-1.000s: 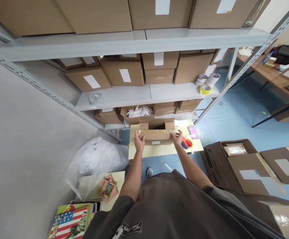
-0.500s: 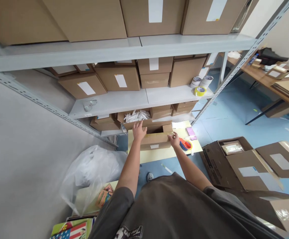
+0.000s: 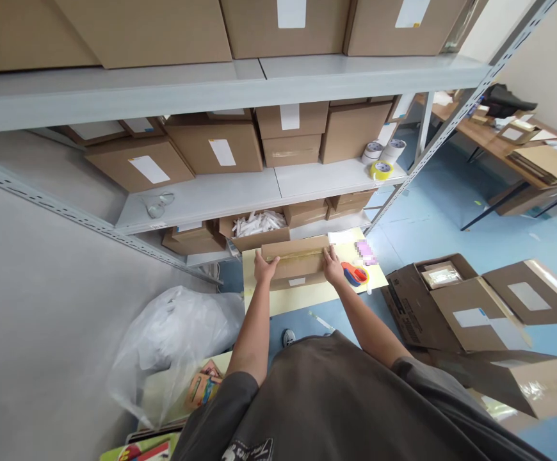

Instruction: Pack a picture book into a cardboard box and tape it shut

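Observation:
A brown cardboard box [image 3: 300, 266] with a small white label on its near side sits on a pale yellow table [image 3: 302, 298]. Its top flaps lie closed, and a strip of yellowish clear tape [image 3: 302, 255] runs along the seam. My left hand [image 3: 265, 267] grips the box's left end, thumb over the top edge. At the right end, my right hand [image 3: 332, 266] holds the box, fingers bent over the tape's end. Just right of that hand lies a red and blue tape dispenser [image 3: 355, 274].
Behind the table stands a grey metal shelf [image 3: 196, 208] loaded with cartons. An open box of white pieces [image 3: 259, 224] is on its low level. Tape rolls [image 3: 381, 169] sit above. A clear plastic bag [image 3: 177, 333] is at left; open cartons [image 3: 413, 307] stand right.
The box's far flap has folded down, so its top is now closed with tape along it. My left hand moved to the left end; my right hand now lies over the right end.

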Demonstrator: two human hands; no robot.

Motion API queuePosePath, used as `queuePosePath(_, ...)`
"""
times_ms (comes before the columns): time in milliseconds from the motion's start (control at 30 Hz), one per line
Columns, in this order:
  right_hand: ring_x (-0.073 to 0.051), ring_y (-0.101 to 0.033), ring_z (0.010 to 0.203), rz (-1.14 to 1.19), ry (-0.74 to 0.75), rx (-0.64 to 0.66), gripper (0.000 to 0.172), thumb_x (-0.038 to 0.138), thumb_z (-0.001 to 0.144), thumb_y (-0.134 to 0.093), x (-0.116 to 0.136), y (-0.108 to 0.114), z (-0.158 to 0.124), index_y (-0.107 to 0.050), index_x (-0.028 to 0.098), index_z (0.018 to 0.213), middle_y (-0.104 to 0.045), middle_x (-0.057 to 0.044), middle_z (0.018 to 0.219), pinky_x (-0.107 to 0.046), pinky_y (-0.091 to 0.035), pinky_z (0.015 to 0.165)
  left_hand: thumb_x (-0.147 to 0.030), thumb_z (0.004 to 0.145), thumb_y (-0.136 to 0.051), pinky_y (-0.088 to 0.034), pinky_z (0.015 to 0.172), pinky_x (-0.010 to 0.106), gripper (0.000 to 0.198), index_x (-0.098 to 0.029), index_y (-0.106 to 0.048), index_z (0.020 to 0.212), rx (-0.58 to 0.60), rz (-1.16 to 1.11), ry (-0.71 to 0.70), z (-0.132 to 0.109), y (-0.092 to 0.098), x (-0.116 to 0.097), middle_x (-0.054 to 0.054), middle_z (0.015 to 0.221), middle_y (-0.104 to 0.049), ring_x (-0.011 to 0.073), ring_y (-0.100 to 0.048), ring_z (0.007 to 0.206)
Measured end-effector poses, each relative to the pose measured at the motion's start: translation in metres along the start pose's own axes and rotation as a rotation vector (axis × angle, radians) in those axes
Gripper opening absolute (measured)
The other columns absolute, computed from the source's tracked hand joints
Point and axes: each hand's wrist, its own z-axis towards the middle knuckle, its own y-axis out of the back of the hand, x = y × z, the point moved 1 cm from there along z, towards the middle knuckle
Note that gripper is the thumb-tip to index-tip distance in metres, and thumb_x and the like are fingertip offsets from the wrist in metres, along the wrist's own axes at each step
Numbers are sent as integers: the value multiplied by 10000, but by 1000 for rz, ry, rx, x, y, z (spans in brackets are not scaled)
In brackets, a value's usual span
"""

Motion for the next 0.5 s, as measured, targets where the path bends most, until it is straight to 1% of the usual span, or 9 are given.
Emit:
queuePosePath(33,-384,-490,1494,-22,-1,26,626,293,1060,-397,2,1,2,-452,223,1679,-304,-142,1796,-536,-487,1167,-545,884,-793,-490,1153,443,1076,-166,-237,1723,52,-16,39,3,1,-1,224,1659,-509,372,-542,1487)
queuePosePath(100,-412,-469,1503,-51,-8,54,606,291,1061,-414,6,4,8,-495,221,1657,-299,-141,1798,-571,-482,1170,-541,883,-785,-514,1119,439,1049,-158,-265,1710,105,-27,86,9,2,-2,212,1574,-606,372,-611,1419)
queuePosePath(200,-425,-401,1557,-56,19,97,589,270,1041,-472,10,10,18,-544,174,1618,-319,-181,1782,-588,-469,1190,-525,898,-753,-532,1083,440,874,-192,-412,1629,73,4,81,15,2,-6,190,1498,-674,369,-656,1365)
queuePosePath(267,-396,-384,1580,-21,79,115,635,248,1012,-522,10,18,23,-505,144,1639,-361,-207,1755,-568,-449,1222,-531,912,-726,-543,1065,454,792,-197,-468,1582,51,46,61,18,2,-8,198,1466,-693,377,-668,1347)
queuePosePath(300,-375,-381,1586,3,118,103,673,243,997,-547,8,24,25,-471,144,1659,-381,-207,1744,-553,-439,1237,-534,917,-716,-547,1060,461,773,-193,-480,1569,42,64,42,20,2,-9,202,1468,-691,381,-669,1345)
queuePosePath(367,-346,-378,1591,39,173,34,721,248,982,-581,-4,40,25,-428,167,1682,-402,-190,1735,-540,-423,1257,-538,927,-697,-557,1045,473,752,-184,-488,1556,35,107,8,23,2,-10,211,1458,-694,390,-679,1326)
queuePosePath(400,-341,-385,1586,48,181,-12,717,256,984,-588,-13,50,25,-431,180,1680,-405,-181,1734,-542,-416,1261,-549,926,-694,-561,1036,481,758,-177,-489,1554,30,135,8,25,1,-9,218,1439,-702,396,-685,1313)
queuePosePath(500,-345,-421,1553,52,145,-119,658,268,994,-588,-53,82,19,-488,188,1639,-429,-177,1717,-561,-395,1274,-629,906,-689,-574,1006,496,785,-168,-523,1519,-23,243,21,32,-2,-5,235,1391,-721,410,-699,1280)
